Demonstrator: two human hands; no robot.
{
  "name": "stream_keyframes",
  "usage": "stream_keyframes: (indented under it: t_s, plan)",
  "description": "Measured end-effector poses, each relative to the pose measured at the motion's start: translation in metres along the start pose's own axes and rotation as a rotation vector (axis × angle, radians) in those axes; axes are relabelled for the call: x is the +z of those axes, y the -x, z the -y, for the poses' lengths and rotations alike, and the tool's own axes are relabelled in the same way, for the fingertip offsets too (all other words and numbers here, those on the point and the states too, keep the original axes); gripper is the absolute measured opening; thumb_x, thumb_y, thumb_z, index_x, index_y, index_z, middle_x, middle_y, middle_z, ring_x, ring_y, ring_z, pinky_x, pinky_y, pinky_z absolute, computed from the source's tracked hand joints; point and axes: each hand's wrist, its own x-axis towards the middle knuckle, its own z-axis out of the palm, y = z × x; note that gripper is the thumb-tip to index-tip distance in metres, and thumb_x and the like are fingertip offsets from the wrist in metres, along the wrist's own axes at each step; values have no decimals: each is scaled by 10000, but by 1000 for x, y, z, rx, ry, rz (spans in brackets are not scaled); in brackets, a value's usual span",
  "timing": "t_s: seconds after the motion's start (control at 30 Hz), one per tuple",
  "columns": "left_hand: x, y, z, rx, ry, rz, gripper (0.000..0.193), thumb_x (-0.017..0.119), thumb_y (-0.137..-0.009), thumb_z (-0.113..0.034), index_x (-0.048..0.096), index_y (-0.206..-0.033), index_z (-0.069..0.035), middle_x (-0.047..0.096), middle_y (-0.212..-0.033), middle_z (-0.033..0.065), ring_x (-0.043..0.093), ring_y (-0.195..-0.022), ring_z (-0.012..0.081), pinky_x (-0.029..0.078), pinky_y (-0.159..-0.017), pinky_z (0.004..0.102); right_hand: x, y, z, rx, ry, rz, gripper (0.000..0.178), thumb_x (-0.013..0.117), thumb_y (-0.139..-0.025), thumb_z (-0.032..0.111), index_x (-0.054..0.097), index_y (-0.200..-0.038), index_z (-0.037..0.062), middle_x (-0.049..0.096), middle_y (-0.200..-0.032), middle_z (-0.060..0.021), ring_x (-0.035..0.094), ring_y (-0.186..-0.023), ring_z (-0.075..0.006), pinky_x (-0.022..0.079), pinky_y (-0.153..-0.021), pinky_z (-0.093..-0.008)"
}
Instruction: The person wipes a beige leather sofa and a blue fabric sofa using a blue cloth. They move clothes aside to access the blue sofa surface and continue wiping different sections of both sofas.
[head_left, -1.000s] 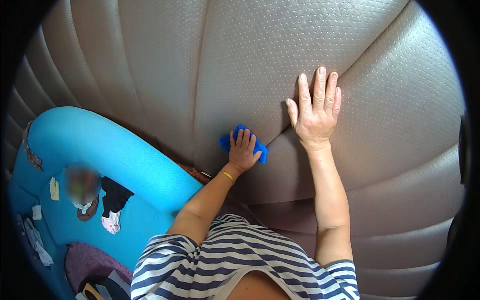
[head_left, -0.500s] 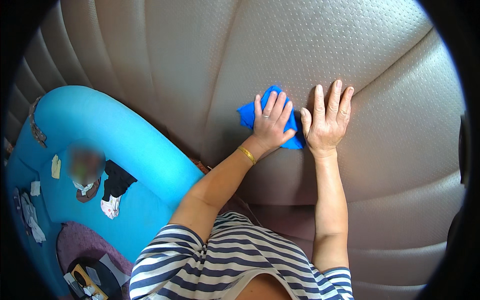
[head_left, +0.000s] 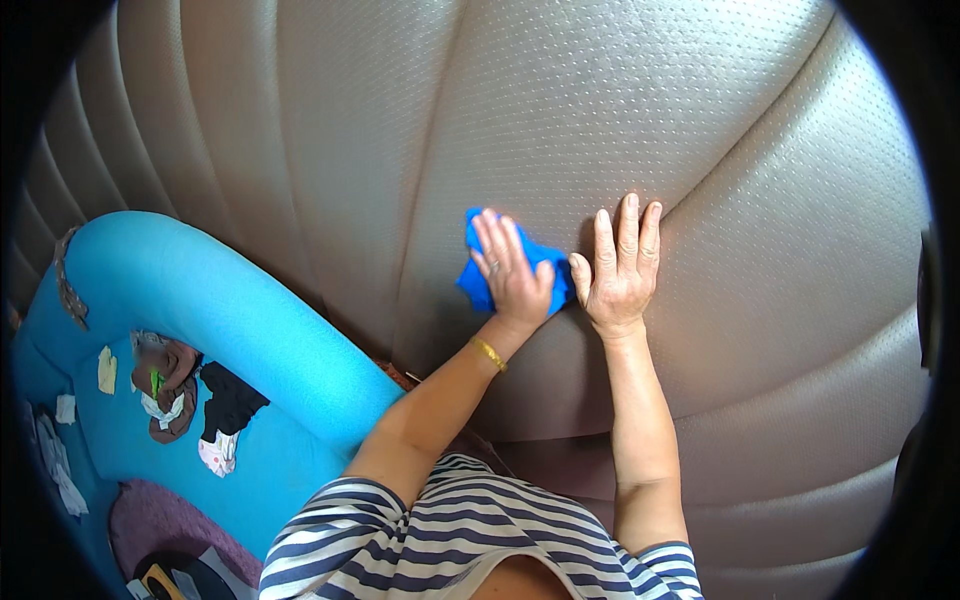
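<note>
A bright blue cloth (head_left: 478,288) lies under my left hand (head_left: 515,275), held by the palm and fingers against a silvery-brown padded surface (head_left: 560,120) with stitched seams. The cloth's edges show above, left of and right of that hand, which wears a ring and a gold-coloured bracelet (head_left: 489,354). Just to the right, my right hand (head_left: 622,285) rests flat on the same surface, fingers stretched upward and thumb spread toward the cloth. Nothing is in the right hand.
Left of me curves a blue sofa (head_left: 220,280) with a thick rounded back. On its seat lie a black garment (head_left: 228,397), a pale yellow cloth (head_left: 107,370) and other crumpled clothes. Below, a purple covering (head_left: 165,525) and a dark round table with small items show.
My left hand and the blue cloth appear lower and further left. My right hand also appears lower and left, still flat on the padding; the whole view has shifted somewhat.
</note>
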Motion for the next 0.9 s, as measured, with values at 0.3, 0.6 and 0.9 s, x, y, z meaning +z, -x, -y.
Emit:
stream_keyframes:
  t_s: [0.3, 0.6, 0.9]
  plan:
    - [-2, -115, -70, 551, -86, -84, 666, 521, -922, -256, 317, -1524, -57, 188, -1633, 163, 143, -1514, 368, 90, -1114, 726, -19, -17, -7, -11, -307, -190, 345, 606, -917, 162, 625, -1230, 20, 607, -1326, -183, 518, -1298, -385, 358, -1113, -532]
    - [-24, -122, -28, 323, -52, -116, 839, 593, -826, -276, 253, -1537, 14, 166, -1618, 249, 107, -1508, 426, 25, -1161, 638, -15, -35, -8, 25, 35, -41, 422, 603, -939, 322, 644, -1286, 86, 570, -1412, -91, 447, -1371, -380, 332, -1134, -500]
    - [-20, -70, 19, 202, -95, -77, 768, 503, -901, -281, 222, -1524, 69, 169, -1603, 284, 112, -1497, 460, 51, -1162, 642, 30, -25, 4, 83, -57, -147, 449, 522, -978, 328, 608, -1323, 52, 522, -1457, -131, 301, -1460, -387, 53, -1210, -546]
